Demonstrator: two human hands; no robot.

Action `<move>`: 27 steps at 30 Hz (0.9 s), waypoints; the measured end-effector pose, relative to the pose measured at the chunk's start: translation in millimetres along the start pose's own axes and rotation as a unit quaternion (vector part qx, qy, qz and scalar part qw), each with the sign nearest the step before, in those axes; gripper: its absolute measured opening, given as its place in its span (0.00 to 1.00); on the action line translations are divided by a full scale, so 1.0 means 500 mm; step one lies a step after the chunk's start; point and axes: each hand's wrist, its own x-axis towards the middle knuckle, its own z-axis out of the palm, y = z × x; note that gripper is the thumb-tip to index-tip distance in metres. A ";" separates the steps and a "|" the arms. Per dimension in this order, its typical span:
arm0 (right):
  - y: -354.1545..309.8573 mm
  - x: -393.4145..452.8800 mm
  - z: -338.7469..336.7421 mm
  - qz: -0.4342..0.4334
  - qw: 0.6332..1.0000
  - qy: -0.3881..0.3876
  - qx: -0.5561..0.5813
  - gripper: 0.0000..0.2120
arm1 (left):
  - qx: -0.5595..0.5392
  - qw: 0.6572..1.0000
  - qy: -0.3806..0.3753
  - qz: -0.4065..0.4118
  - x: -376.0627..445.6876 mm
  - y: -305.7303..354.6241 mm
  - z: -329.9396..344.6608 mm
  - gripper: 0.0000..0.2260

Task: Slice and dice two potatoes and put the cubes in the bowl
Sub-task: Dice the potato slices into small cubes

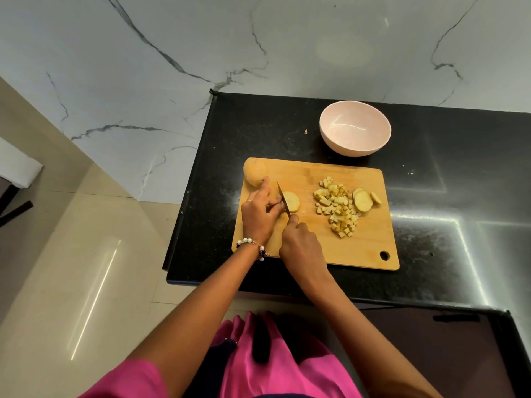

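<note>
Right hand (300, 242) curls round the handle of a dark-bladed kitchen knife (283, 198), slicing on the rectangular bamboo cutting board (365, 248).
Left hand (260, 215) pins a pale potato piece (291, 201) near the board's left edge, fingers curled on it; a whole brown potato (254, 171) waits at the far-left corner, yellow cubes (337, 209) and round slices (365, 200) toward the right edge, and the pink bowl (355, 131) holds nothing beyond the far edge. Slicing seems midway; next the blade should press straight down, clear of the fingertips.

Black speckled counter (459, 196); white veined marble wall (143, 67); beige tiled floor (86, 254); pink garment (287, 369)
</note>
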 end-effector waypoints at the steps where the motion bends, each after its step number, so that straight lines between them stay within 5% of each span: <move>1: 0.003 -0.010 0.001 -0.001 1.000 -0.009 -0.007 0.22 | -0.003 1.000 0.005 -0.001 -0.002 0.003 0.000 0.30; 5: 0.023 -0.055 -0.024 0.009 0.997 -0.075 0.005 0.26 | -0.009 1.000 0.012 0.003 -0.005 0.013 -0.003 0.29; 8: 0.047 -0.053 -0.056 0.026 0.993 -0.091 0.076 0.19 | -0.008 1.000 0.006 0.000 -0.005 0.013 -0.003 0.30; 15: 0.094 -0.014 -0.095 0.048 0.985 0.011 0.165 0.08 | 0.050 0.999 0.020 0.010 -0.031 0.048 0.016 0.17; 21: 0.111 -0.010 -0.082 0.064 0.982 0.031 0.175 0.10 | 0.184 0.972 -0.053 -0.135 -0.008 0.112 0.045 0.27; 27: 0.124 -0.007 -0.081 0.069 0.980 0.054 0.177 0.09 | 0.196 0.970 -0.092 -0.112 0.010 0.108 0.045 0.19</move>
